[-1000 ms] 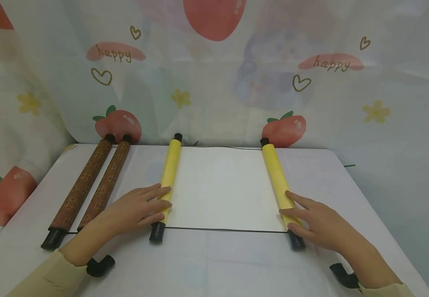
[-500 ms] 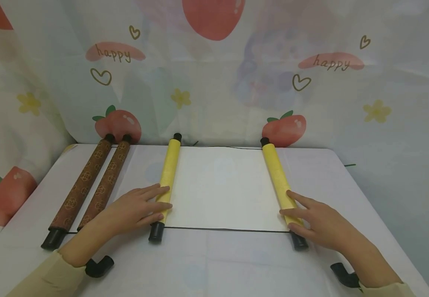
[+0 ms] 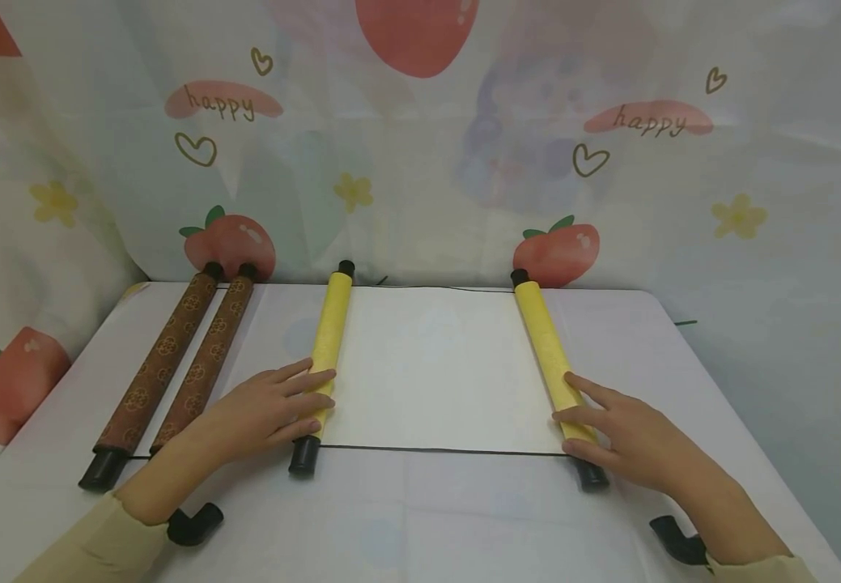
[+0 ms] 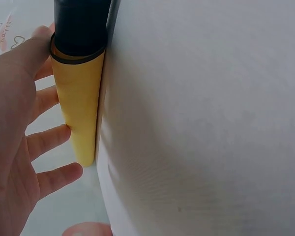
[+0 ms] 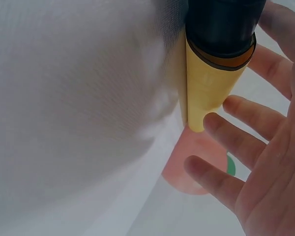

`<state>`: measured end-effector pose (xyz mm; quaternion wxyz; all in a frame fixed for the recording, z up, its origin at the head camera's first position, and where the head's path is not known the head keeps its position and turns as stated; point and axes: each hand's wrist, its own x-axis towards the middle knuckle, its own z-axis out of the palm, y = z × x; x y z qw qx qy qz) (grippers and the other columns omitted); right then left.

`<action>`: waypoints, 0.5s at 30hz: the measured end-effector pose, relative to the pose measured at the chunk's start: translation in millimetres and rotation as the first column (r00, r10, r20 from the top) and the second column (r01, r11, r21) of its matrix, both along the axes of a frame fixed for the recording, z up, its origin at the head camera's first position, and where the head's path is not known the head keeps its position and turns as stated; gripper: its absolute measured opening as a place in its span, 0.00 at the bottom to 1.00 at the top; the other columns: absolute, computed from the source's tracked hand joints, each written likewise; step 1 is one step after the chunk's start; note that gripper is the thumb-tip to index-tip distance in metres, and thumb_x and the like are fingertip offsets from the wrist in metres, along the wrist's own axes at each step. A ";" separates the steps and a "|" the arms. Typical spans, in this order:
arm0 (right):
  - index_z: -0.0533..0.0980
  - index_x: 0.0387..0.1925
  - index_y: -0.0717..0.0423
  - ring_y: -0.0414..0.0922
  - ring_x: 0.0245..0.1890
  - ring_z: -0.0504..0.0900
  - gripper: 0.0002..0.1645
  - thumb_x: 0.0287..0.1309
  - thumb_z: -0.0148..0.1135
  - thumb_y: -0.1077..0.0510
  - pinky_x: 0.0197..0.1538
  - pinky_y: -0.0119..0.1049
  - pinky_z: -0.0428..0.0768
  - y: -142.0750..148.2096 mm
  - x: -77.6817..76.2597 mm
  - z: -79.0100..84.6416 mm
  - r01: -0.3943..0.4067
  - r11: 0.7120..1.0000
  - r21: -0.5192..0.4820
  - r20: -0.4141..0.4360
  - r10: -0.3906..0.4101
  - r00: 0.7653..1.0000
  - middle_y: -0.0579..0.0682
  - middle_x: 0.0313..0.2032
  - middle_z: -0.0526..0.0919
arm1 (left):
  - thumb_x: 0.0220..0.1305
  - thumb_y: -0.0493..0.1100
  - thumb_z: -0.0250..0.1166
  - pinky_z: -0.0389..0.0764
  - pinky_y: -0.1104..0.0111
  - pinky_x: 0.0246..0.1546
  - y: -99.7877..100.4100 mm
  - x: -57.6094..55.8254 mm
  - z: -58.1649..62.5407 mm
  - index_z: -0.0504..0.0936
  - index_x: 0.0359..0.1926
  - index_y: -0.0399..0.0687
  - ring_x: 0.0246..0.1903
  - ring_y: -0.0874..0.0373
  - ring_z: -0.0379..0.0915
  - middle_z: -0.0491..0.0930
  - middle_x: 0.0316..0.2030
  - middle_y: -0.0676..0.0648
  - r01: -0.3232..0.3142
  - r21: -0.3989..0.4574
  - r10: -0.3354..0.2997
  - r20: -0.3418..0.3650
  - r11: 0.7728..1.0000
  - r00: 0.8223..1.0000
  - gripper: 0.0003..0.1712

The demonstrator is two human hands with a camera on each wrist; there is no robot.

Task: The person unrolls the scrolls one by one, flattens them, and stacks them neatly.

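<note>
A scroll with white paper (image 3: 435, 364) lies partly unrolled on the table, both ends rolled up with yellow backing outward. On its left yellow roll (image 3: 332, 324) rest the outstretched, spread fingers of my left hand (image 3: 256, 411). My right hand (image 3: 634, 441) lays its spread fingers across the right yellow roll (image 3: 540, 332), close to the near end. Black knobs cap the rolls; the near left knob (image 4: 82, 24) and near right knob (image 5: 226, 24) show large in the wrist views. The paper's face looks blank.
To the left lies another scroll with two brown flower-patterned rolls, the outer brown roll (image 3: 154, 372) and the inner brown roll (image 3: 205, 364), the latter partly behind my left forearm. Black curved pieces sit by each wrist. A printed cloth (image 3: 405, 162) hangs behind the white table (image 3: 420, 518).
The two yellow rolls have moved slightly farther apart, the right one turning outward at its near end. Both hands stay on them and more white paper shows between.
</note>
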<state>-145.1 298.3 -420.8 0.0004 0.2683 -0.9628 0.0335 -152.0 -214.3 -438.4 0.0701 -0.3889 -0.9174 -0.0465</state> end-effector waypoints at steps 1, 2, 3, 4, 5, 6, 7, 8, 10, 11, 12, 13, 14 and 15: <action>0.83 0.53 0.37 0.58 0.57 0.79 0.23 0.57 0.68 0.37 0.54 0.57 0.78 -0.4 -0.1 0.3 0.005 1.000 0.003 0.003 -0.005 1.000 0.57 0.69 0.69 | 0.71 0.59 0.58 0.71 0.48 0.62 0.0 0.0 0.3 0.82 0.58 0.60 0.69 0.41 0.63 0.69 0.70 0.49 0.000 0.002 0.000 0.001 1.000 1.000 0.20; 0.83 0.52 0.37 0.58 0.57 0.79 0.22 0.57 0.69 0.38 0.55 0.57 0.78 -0.7 -0.3 0.4 0.009 1.000 0.006 0.005 -0.009 1.000 0.57 0.69 0.69 | 0.71 0.59 0.58 0.72 0.48 0.62 -0.2 -0.1 0.2 0.81 0.58 0.60 0.69 0.41 0.63 0.69 0.70 0.49 -0.001 0.004 0.001 0.000 1.000 1.000 0.20; 0.83 0.52 0.37 0.58 0.58 0.79 0.22 0.57 0.69 0.39 0.55 0.57 0.78 -0.8 -0.3 0.4 0.013 1.000 0.011 0.006 -0.013 1.000 0.56 0.69 0.69 | 0.71 0.59 0.59 0.72 0.49 0.62 -0.4 -0.2 0.0 0.81 0.58 0.61 0.69 0.42 0.63 0.70 0.70 0.49 -0.002 0.004 0.002 -0.002 1.000 1.000 0.20; 0.83 0.52 0.37 0.58 0.58 0.79 0.21 0.57 0.69 0.40 0.55 0.57 0.78 -0.8 -0.3 0.2 0.017 1.000 0.011 0.006 -0.017 1.000 0.56 0.69 0.69 | 0.71 0.59 0.59 0.71 0.49 0.62 -0.5 -0.3 -0.3 0.81 0.58 0.61 0.69 0.42 0.64 0.70 0.69 0.49 -0.001 0.006 0.001 -0.005 1.000 1.000 0.20; 0.83 0.51 0.37 0.58 0.58 0.79 0.20 0.57 0.70 0.42 0.55 0.56 0.78 -0.5 0.0 -0.2 0.019 1.000 0.013 0.004 -0.019 1.000 0.56 0.69 0.69 | 0.71 0.59 0.59 0.72 0.49 0.62 -0.6 -0.4 -0.4 0.81 0.58 0.62 0.69 0.42 0.63 0.70 0.69 0.49 0.000 0.006 0.000 -0.010 1.000 1.000 0.19; 0.83 0.51 0.37 0.58 0.58 0.79 0.19 0.58 0.69 0.43 0.55 0.56 0.79 -0.2 0.2 -0.6 0.018 1.000 0.014 0.001 -0.018 1.000 0.56 0.69 0.69 | 0.71 0.58 0.60 0.71 0.50 0.63 -0.8 -0.4 -0.7 0.81 0.58 0.62 0.69 0.42 0.63 0.70 0.69 0.49 0.003 0.006 -0.003 -0.014 1.000 1.000 0.19; 0.83 0.52 0.37 0.58 0.58 0.79 0.19 0.58 0.69 0.44 0.54 0.56 0.79 0.3 0.4 -1.2 0.014 1.000 0.009 -0.002 -0.014 1.000 0.56 0.69 0.69 | 0.71 0.58 0.60 0.71 0.50 0.63 -1.0 -0.3 -1.0 0.81 0.58 0.62 0.69 0.42 0.63 0.70 0.69 0.48 0.005 0.003 -0.005 -0.019 1.000 1.000 0.19; 0.83 0.52 0.37 0.58 0.57 0.80 0.19 0.59 0.69 0.45 0.54 0.56 0.79 1.1 0.8 -1.8 0.009 1.000 0.004 -0.008 -0.009 1.000 0.56 0.69 0.69 | 0.71 0.58 0.60 0.71 0.50 0.63 -1.1 -0.2 -1.2 0.82 0.58 0.63 0.70 0.42 0.63 0.70 0.69 0.48 0.004 -0.003 -0.004 -0.023 1.000 1.000 0.19; 0.83 0.52 0.37 0.58 0.56 0.81 0.18 0.60 0.68 0.48 0.53 0.56 0.79 2.7 1.3 -3.2 -0.012 1.000 -0.017 -0.029 0.011 1.000 0.57 0.69 0.69 | 0.71 0.58 0.59 0.71 0.50 0.63 -1.3 -0.1 -1.3 0.82 0.58 0.65 0.70 0.43 0.62 0.69 0.70 0.48 0.000 -0.013 0.000 -0.021 1.000 1.000 0.19; 0.83 0.52 0.37 0.58 0.55 0.81 0.18 0.60 0.67 0.49 0.52 0.55 0.80 3.4 1.6 -3.6 -0.024 0.999 -0.024 -0.040 0.023 0.999 0.57 0.68 0.70 | 0.71 0.58 0.59 0.70 0.50 0.63 -1.4 0.0 -1.2 0.82 0.58 0.65 0.70 0.43 0.62 0.69 0.70 0.48 -0.004 -0.018 0.004 -0.018 1.000 1.000 0.18; 0.84 0.53 0.37 0.58 0.54 0.82 0.18 0.60 0.67 0.50 0.51 0.55 0.80 3.9 1.8 -3.8 -0.031 0.999 -0.028 -0.046 0.030 0.999 0.58 0.68 0.70 | 0.71 0.58 0.59 0.70 0.50 0.63 -1.8 0.1 -1.6 0.82 0.58 0.66 0.70 0.43 0.62 0.69 0.70 0.48 -0.004 -0.018 0.004 -0.017 1.000 1.000 0.18; 0.84 0.52 0.37 0.58 0.53 0.82 0.18 0.60 0.66 0.51 0.51 0.55 0.80 4.2 2.0 -3.9 -0.037 0.999 -0.034 -0.051 0.035 0.998 0.58 0.68 0.70 | 0.71 0.58 0.59 0.70 0.51 0.63 -2.1 0.0 -2.0 0.83 0.58 0.66 0.70 0.43 0.62 0.69 0.70 0.49 -0.006 -0.019 0.005 -0.017 1.000 1.000 0.18; 0.84 0.52 0.37 0.58 0.53 0.82 0.18 0.60 0.66 0.52 0.50 0.54 0.80 4.5 2.2 -3.8 -0.039 0.999 -0.034 -0.054 0.037 0.998 0.58 0.68 0.70 | 0.71 0.58 0.59 0.71 0.51 0.63 -2.4 -0.2 -2.5 0.83 0.57 0.66 0.70 0.43 0.61 0.68 0.70 0.49 -0.007 -0.017 0.007 -0.014 1.000 1.000 0.18; 0.84 0.52 0.37 0.58 0.53 0.82 0.18 0.60 0.65 0.52 0.50 0.54 0.80 4.8 2.3 -3.6 -0.039 0.999 -0.032 -0.053 0.037 0.998 0.58 0.68 0.70 | 0.71 0.58 0.59 0.71 0.51 0.63 -2.9 -0.2 -3.0 0.83 0.57 0.66 0.70 0.43 0.62 0.68 0.70 0.49 -0.007 -0.014 0.007 -0.013 1.000 1.000 0.18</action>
